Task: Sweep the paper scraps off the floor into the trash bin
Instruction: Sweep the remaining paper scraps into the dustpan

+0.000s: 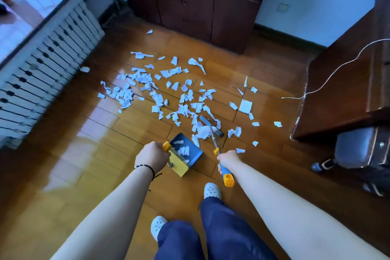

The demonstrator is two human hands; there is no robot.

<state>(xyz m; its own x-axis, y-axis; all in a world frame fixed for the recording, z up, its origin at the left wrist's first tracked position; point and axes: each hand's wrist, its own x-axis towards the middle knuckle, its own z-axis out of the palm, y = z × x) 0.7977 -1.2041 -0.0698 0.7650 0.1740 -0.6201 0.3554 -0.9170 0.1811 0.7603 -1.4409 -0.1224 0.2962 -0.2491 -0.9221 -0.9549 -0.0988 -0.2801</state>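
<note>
The left hand (153, 155) is gripping the orange handle of the dustpan (185, 150), fingers curled round it. The right hand (229, 159) is clamping the blue-and-yellow broom (215, 133) handle, fingers wrapped round the shaft. The pan is sitting on the floor (95, 133) just ahead of the left hand, mouth facing away and to the right, with a few scraps (168, 88) already lying inside.

The broom's shaft is running forward and slightly left from the right hand; its head is lying crosswise just beyond the pan's mouth, bunching a clump of paper against the lip. By my reading, the next stroke needs pulling back and left, toward the pan.

Most scraps are spreading well beyond, toward the cabinet (200, 6), some drifting near the radiator (52, 59). No trash bin is showing. No brand or writing is readable anywhere.
</note>
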